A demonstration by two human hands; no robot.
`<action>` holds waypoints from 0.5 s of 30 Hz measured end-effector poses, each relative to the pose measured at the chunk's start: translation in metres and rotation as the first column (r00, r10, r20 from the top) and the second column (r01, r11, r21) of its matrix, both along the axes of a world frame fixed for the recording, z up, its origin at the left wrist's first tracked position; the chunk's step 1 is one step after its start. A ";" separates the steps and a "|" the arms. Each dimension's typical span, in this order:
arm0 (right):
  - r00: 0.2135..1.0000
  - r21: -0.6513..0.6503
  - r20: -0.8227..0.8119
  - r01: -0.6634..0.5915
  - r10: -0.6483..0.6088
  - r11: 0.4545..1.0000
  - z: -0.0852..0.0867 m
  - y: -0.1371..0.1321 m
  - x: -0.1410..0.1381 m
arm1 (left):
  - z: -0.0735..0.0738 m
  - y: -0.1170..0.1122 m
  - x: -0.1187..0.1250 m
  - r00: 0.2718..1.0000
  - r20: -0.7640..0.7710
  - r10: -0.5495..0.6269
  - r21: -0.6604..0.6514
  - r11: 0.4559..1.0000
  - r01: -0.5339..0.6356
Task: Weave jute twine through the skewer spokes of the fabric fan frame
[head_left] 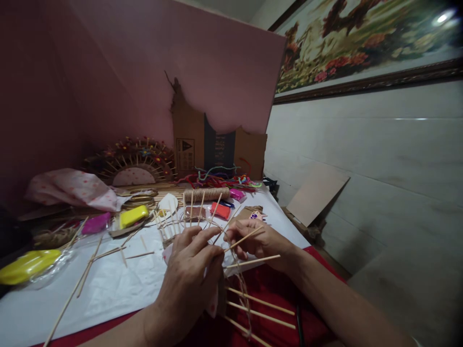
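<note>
A half-round craft with thin wooden sticks (261, 315) fanning out from its base is held in front of me. My left hand (193, 277) is closed over its base, and much of the base is hidden under the fingers. Loose strands of twine (241, 282) cross the sticks in an arc. My right hand (258, 238) has its fingertips pinched on the twine beside an upper stick. Several more sticks stand up on the far side of the craft, beyond the left hand.
A jute twine roll (206, 194), yellow clay pack (133, 217), red clay pack (220, 210) and pipe cleaners (217, 178) lie across the white-covered table (115, 289). A similar flowered stick craft (133, 174) and torn cardboard (190, 130) stand behind. Loose sticks (90, 265) lie left.
</note>
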State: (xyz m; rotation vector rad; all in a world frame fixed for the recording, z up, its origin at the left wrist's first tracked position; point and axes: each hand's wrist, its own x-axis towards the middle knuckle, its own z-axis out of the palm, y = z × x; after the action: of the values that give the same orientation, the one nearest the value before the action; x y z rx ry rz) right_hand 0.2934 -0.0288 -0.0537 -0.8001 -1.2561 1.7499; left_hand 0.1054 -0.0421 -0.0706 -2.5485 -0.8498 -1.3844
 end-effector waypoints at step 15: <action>0.998 -0.099 -0.060 0.008 -0.014 0.995 -0.004 0.001 0.002 | 0.004 -0.021 0.001 0.998 0.059 -0.010 0.153 0.988 0.001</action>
State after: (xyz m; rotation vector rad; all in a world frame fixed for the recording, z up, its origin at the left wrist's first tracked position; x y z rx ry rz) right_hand 0.2958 -0.0275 -0.0578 -0.8028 -1.1302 1.8251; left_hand 0.1069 -0.0635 -0.0666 -2.4082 -0.7160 -1.4730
